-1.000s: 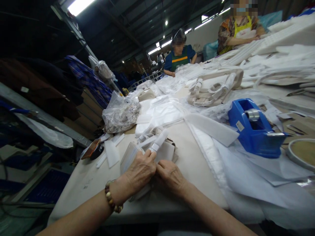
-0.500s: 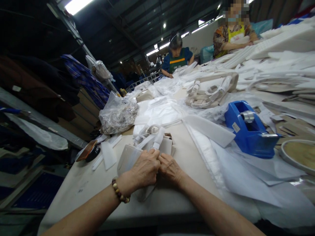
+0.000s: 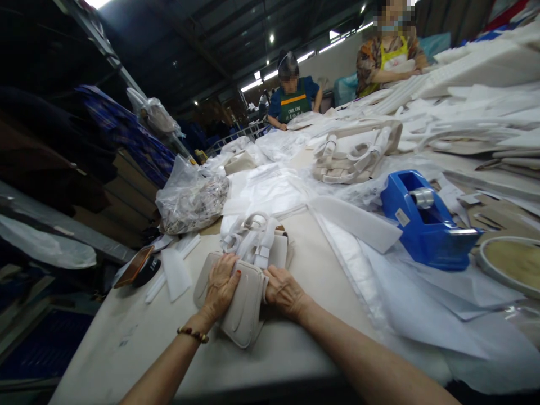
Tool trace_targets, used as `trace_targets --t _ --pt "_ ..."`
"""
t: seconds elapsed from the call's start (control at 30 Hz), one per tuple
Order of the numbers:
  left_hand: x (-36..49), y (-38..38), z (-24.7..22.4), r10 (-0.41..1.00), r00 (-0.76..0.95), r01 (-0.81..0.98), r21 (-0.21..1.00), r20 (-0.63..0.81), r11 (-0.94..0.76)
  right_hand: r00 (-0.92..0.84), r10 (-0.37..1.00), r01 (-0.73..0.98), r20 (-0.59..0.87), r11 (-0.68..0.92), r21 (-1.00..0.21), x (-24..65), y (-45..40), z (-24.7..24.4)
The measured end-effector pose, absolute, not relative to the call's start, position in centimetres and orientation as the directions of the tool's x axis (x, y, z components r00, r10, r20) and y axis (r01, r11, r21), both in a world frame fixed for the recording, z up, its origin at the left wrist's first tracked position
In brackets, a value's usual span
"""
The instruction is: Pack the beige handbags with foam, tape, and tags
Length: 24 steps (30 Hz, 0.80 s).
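Note:
A small cream handbag (image 3: 242, 309) stands tilted on the table in front of me, its rounded front flap facing me. My left hand (image 3: 220, 286) lies over the front, fingertips at the top edge and thumb on the face, gripping it. At the right side, my right hand (image 3: 286, 293) has its fingers closed on the bag's edge; the fingertips are partly hidden. Behind the top edge, a strap (image 3: 265, 242) wrapped in white foam or film is bunched up. Another cream piece with a brown edge (image 3: 280, 242) shows behind it.
A blue tape dispenser (image 3: 426, 225) stands at right, beside a round tin (image 3: 512, 261). White foam sheets (image 3: 358, 222) lie near it. A clear bag of small parts (image 3: 194, 197) and a phone (image 3: 134, 267) are at left. Another cream bag (image 3: 358, 152) lies farther back. Two co-workers stand beyond.
My hands have moved apart; they were together at the bag's upper right. My left hand has shifted left onto the bag's front, and the bag now faces me more fully.

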<state>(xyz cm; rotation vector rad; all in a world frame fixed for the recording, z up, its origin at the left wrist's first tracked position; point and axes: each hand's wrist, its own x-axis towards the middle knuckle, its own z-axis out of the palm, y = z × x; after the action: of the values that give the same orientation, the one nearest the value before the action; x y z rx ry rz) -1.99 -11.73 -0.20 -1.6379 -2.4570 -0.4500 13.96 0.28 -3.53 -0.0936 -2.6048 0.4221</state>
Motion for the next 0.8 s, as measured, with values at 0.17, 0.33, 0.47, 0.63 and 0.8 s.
trace_targets --t 0.17,0.33,0.47,0.63,0.8 --pt "-0.3 -10.7 -1.2 0.820 -0.462 0.886 0.134 0.338 0.444 -0.848 0.388 0.156 0.361 0.834 -0.529 15.2 -0.6 -3.1" --pt "0.4 -10.5 -1.4 0.816 -0.468 0.882 0.114 0.341 0.458 -0.776 0.583 0.191 0.242 0.581 -0.791 18.6 -4.6 -2.1" --pt "0.8 -10.3 -1.6 0.810 -0.479 0.876 0.122 0.338 0.467 -0.622 0.783 0.131 -0.003 0.100 -0.986 17.4 -8.2 -2.2" --pt "1.0 -10.3 -0.6 0.806 -0.499 0.867 0.177 0.318 0.467 -0.407 0.911 0.024 0.071 0.088 -0.996 15.4 -8.3 -3.7" --pt "-2.4 -11.8 2.3 0.750 -0.598 0.794 0.336 0.284 0.506 -0.493 0.866 -0.048 0.086 0.072 -0.996 16.8 -6.2 -3.3"
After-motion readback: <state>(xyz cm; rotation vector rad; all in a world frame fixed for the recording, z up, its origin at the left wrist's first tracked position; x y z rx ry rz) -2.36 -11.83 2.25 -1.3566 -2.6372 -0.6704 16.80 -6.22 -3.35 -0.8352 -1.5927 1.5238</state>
